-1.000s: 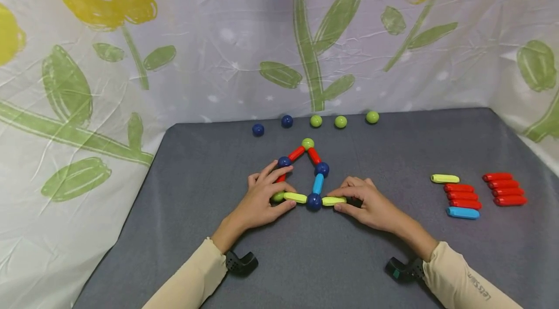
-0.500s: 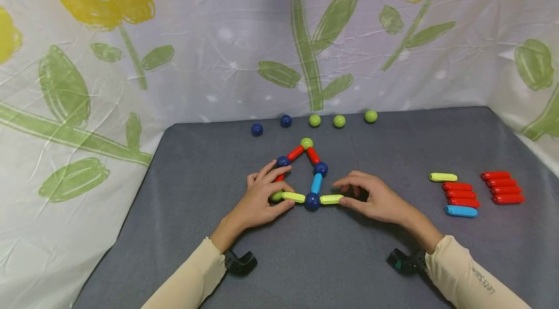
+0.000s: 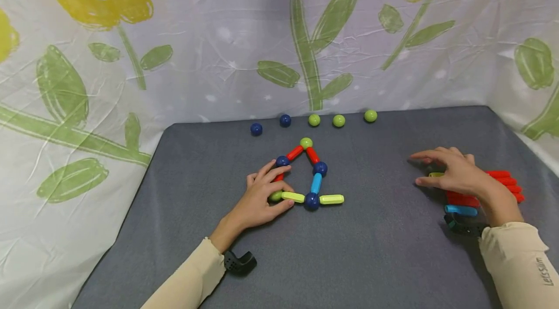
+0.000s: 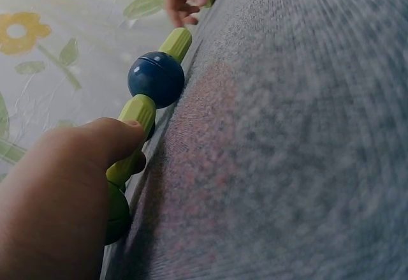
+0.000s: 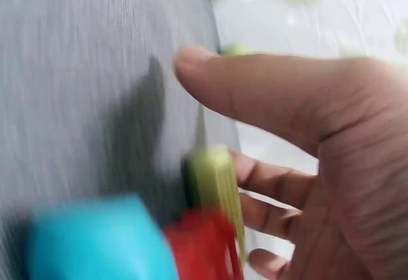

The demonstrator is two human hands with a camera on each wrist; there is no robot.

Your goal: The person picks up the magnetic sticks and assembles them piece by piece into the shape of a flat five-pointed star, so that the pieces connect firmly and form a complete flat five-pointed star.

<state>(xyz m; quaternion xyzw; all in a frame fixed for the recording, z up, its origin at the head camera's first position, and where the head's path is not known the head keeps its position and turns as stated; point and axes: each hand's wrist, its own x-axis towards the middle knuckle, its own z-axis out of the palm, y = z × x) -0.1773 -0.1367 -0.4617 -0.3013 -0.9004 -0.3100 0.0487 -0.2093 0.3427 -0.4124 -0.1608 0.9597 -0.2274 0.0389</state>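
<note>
My left hand (image 3: 262, 200) pinches a yellow-green rod (image 4: 137, 115) between thumb and fingers, low on the left of a house-like outline of rods and balls. A green ball (image 3: 275, 196) sits at that rod's left end, partly under the fingers. At its other end is a dark blue ball (image 3: 312, 201), from which a light blue rod (image 3: 316, 183) runs up and a second yellow-green rod (image 3: 332, 199) points right. Over the loose rods on the right, my right hand (image 3: 458, 175) hovers with fingers spread; a loose yellow-green rod (image 5: 215, 178) lies just beneath it, partly hidden.
Red rods (image 3: 506, 183) and a blue rod (image 3: 460, 210) lie in stacks under and beside the right hand. Along the table's back edge stand two blue balls (image 3: 256, 129) and several green balls (image 3: 338, 121). A flower-patterned cloth (image 3: 196, 56) rises behind.
My right hand has let go of the yellow-green rod beside the blue ball and moved right, over the loose rods. The left hand has stayed in place.
</note>
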